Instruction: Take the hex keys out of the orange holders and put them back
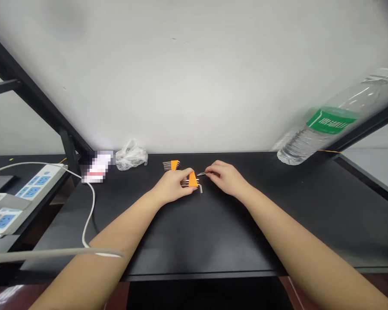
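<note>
My left hand [173, 186] rests on the black table [207, 241], its fingers gripping an orange holder [193, 179] with a set of metal hex keys [189, 182] fanned through it. One bent key end sticks out to the lower right of the holder. My right hand [224, 178] pinches a thin metal hex key [201, 174] between its fingertips, close to the holder. A second orange-holder set of hex keys [172, 165] lies just beyond my left hand, partly hidden by it.
A crumpled clear plastic bag [131, 156] and a pixelated object [98, 166] stand at the table's back edge. A power strip [35, 187] with a white cable lies at the left. A clear water bottle [320, 129] is at the upper right, with a white wall behind.
</note>
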`<state>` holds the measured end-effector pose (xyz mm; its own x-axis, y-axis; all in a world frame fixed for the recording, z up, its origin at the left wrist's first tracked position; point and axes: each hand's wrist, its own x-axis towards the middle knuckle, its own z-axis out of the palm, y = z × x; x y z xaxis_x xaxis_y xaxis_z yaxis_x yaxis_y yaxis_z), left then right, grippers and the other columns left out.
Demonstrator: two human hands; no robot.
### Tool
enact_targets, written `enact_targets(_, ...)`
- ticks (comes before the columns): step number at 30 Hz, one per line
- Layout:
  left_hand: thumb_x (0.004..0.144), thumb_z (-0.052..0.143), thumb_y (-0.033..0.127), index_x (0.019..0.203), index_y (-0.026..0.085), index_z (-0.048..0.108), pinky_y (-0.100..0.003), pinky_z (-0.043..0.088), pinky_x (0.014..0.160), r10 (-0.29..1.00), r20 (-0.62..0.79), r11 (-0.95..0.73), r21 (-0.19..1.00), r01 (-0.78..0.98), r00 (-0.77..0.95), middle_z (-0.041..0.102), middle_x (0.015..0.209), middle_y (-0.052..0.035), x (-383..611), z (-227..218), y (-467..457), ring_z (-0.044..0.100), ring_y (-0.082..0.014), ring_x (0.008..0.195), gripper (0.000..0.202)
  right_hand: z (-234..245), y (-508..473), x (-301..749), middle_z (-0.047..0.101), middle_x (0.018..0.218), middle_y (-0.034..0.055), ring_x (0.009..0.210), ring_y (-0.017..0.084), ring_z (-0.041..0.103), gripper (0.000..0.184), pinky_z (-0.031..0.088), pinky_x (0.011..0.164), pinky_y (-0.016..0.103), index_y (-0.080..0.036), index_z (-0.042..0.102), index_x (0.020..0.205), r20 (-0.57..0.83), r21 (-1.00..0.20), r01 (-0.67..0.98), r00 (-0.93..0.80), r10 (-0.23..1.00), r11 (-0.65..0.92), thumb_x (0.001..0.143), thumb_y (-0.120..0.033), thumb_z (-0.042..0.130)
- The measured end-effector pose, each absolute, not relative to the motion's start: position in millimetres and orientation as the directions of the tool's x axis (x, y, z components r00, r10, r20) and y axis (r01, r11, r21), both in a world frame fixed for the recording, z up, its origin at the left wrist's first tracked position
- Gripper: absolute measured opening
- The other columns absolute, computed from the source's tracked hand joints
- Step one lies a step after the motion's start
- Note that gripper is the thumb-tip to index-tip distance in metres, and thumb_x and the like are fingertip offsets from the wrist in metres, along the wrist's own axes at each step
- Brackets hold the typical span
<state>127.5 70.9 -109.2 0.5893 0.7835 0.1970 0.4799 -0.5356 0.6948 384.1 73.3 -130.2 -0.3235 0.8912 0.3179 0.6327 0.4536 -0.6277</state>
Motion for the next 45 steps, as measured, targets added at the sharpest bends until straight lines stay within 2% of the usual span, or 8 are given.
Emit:
enact_targets(3,0.081,0.071,0.035,0.101,0.024,0.062,-0.024,0.046,0.066,0.797,0.200,-0.537,0.667,0.516,0.570,0.057,0.067,0.0054,126.2,-111.1,73.4,0.054,-0.0132,0.063,0.025,-136.9,82.1,396.3,0.066,0.105,0.0071,0.088,0.019,0.064,0.018,0.051,0.085,0.035,-0.023,0.076,0.102,0.307,-0.454,0.757,-0.362,0.880,0.470,0.094,-0.024,0.059)
enact_targets(7,0.078,0.072,0.033,0.092,0.023,0.062,-0.024,0.045,0.064,0.794,0.218,-0.552,0.650,0.523,0.567,0.060,0.068,0.0044,126.0,-109.9,73.5,0.055,-0.0138,0.063,0.020,-136.3,83.0,396.1,0.064,0.103,0.0056,0.082,0.016,0.062,0.018,0.050,0.078,0.031,-0.022,0.074,0.100,0.219,-0.370,0.811,-0.399,0.891,0.454,0.094,-0.021,0.058)
enact_targets(11,0.077,0.073,0.035,0.090,0.023,0.061,-0.024,0.044,0.063,0.794,0.226,-0.559,0.637,0.531,0.565,0.060,0.069,0.0041,125.9,-108.7,73.1,0.056,-0.0143,0.064,0.021,-127.8,76.3,387.9,0.063,0.093,0.0058,0.073,0.016,0.058,0.008,0.044,0.066,0.028,-0.020,0.067,0.082,0.126,-0.275,0.866,-0.398,0.909,0.417,0.086,-0.016,0.061)
enact_targets(14,0.077,0.073,0.035,0.089,0.023,0.061,-0.024,0.044,0.062,0.794,0.228,-0.562,0.631,0.535,0.564,0.061,0.069,0.0042,126.0,-108.7,73.5,0.056,-0.0144,0.064,0.021,-121.3,69.6,383.2,0.061,0.084,0.0055,0.064,0.015,0.052,0.012,0.036,0.056,0.028,-0.020,0.058,0.072,0.065,-0.215,0.902,-0.370,0.927,0.375,0.078,-0.012,0.064)
enact_targets(19,0.078,0.073,0.034,0.091,0.023,0.062,-0.024,0.044,0.063,0.788,0.231,-0.567,0.632,0.528,0.570,0.062,0.070,0.0041,126.2,-109.3,74.0,0.056,-0.0141,0.065,0.020,-110.5,61.5,379.4,0.061,0.079,0.0013,0.064,0.014,0.051,0.010,0.036,0.058,0.026,-0.021,0.056,0.078,0.118,-0.384,0.793,-0.466,0.877,0.473,0.080,-0.012,0.059)
enact_targets(24,0.081,0.070,0.034,0.090,0.023,0.059,-0.024,0.045,0.067,0.784,0.210,-0.559,0.649,0.517,0.584,0.062,0.073,0.0044,126.8,-109.5,72.9,0.057,-0.0130,0.066,0.018,-105.7,58.5,376.1,0.064,0.092,0.0039,0.076,0.016,0.057,0.014,0.044,0.070,0.028,-0.021,0.063,0.093,0.265,-0.518,0.621,-0.537,0.800,0.589,0.089,-0.013,0.052)
enact_targets(37,0.081,0.070,0.032,0.093,0.023,0.058,-0.022,0.043,0.066,0.779,0.205,-0.564,0.643,0.519,0.593,0.058,0.070,0.0058,126.1,-107.9,72.9,0.050,-0.0116,0.063,0.019,-102.3,57.4,383.8,0.066,0.100,0.0068,0.083,0.019,0.062,0.024,0.051,0.075,0.032,-0.023,0.073,0.103,0.299,-0.496,0.599,-0.562,0.771,0.629,0.096,-0.016,0.052)
enact_targets(45,0.080,0.073,0.034,0.097,0.023,0.064,-0.023,0.045,0.066,0.764,0.224,-0.583,0.641,0.499,0.604,0.059,0.072,0.0041,125.5,-109.3,74.5,0.054,-0.0126,0.066,0.022,-102.1,55.1,386.0,0.066,0.100,0.0073,0.083,0.019,0.063,0.024,0.053,0.074,0.033,-0.024,0.073,0.105,0.370,-0.453,0.571,-0.579,0.727,0.685,0.098,-0.016,0.052)
